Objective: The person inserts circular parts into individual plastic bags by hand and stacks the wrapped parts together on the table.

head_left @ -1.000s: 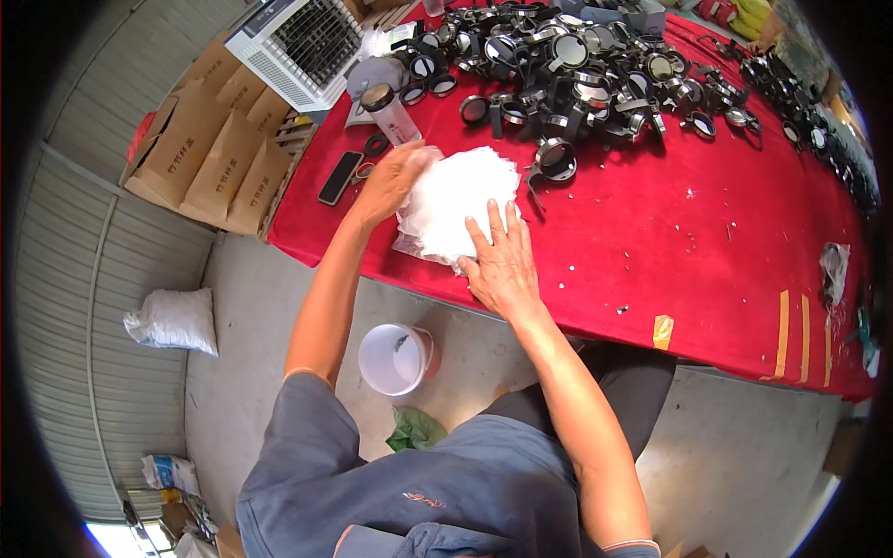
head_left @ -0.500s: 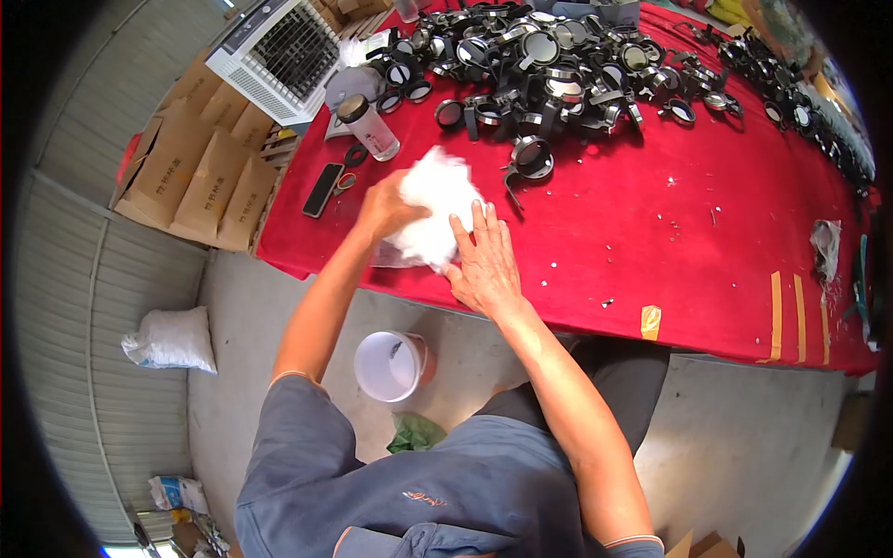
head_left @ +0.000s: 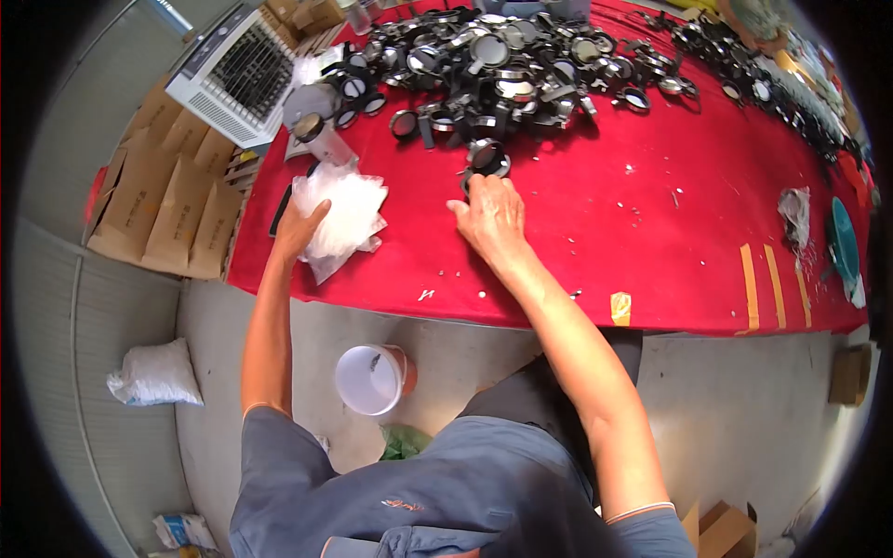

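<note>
My left hand (head_left: pixel 299 228) holds the left edge of a loose stack of thin, whitish plastic bags (head_left: pixel 344 219), thumb on top, the other fingers partly hidden. My right hand (head_left: pixel 493 216) reaches over the near side of a round, metal-rimmed black piece (head_left: pixel 487 156), touching or just above it. The thumb stands apart from the fingers, whose tips are hard to see. Behind lies a large heap of similar round metal pieces with black strap-like parts (head_left: pixel 507 70). A clear jar with a dark lid (head_left: pixel 326 144) stands just behind the bags.
Red cloth (head_left: pixel 595 242) covers the table, with small scraps and tape strips (head_left: pixel 775 286) on it. A dark phone (head_left: pixel 280 212) is partly hidden by the bags. An air cooler (head_left: pixel 237 79) and cartons (head_left: pixel 172 209) stand left. A white bucket (head_left: pixel 367 381) is on the floor.
The bags have shifted left with my left hand and now cover part of the phone. My right hand has left the bags and moved forward to the round black piece. The view has shifted slightly.
</note>
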`<state>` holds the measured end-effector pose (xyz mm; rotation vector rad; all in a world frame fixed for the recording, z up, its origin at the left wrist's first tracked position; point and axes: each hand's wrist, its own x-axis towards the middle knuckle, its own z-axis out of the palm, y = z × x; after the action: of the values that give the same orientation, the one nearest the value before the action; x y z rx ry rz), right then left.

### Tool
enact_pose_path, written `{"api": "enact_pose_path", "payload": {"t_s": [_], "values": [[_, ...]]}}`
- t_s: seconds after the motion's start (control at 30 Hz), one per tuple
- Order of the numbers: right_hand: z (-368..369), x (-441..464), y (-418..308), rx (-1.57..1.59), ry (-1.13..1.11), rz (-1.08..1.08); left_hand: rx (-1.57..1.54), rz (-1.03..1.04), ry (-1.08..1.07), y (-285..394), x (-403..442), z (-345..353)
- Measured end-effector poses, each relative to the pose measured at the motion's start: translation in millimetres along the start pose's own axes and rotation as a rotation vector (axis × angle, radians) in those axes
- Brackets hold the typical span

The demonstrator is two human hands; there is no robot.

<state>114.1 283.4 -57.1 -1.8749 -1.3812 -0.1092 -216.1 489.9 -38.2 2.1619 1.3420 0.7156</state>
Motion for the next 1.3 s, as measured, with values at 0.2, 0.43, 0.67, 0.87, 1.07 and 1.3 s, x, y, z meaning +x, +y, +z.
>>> {"api": "enact_pose_path", "payload": {"t_s": [0.2, 0.43, 0.67, 0.87, 1.07, 1.3], "values": [[13, -3, 24, -0.016, 0.05, -0.081, 0.073, -0.183, 0.06, 6, -17, -34], [-38, -12, 29, 0.312, 0.385, 0.064, 0.364, -0.33, 0.151, -66, 11, -58], [-107, -59, 58, 1.502, 0.07, 0.629, -0.011, 0.213, 0.712, 57, -42, -76], [-138, -117, 63, 2.111, -0.044, 0.59, -1.036, 0.039, -0.237, 196, -113, 36], [-166, -154, 45, 1.626, -0.161, 0.586, -1.229, -0.012, -0.604, 268, -155, 153], [-183, -172, 46, 1.256, 0.088, 0.609, -0.899, 0.13, -0.669, 310, -181, 186]]}}
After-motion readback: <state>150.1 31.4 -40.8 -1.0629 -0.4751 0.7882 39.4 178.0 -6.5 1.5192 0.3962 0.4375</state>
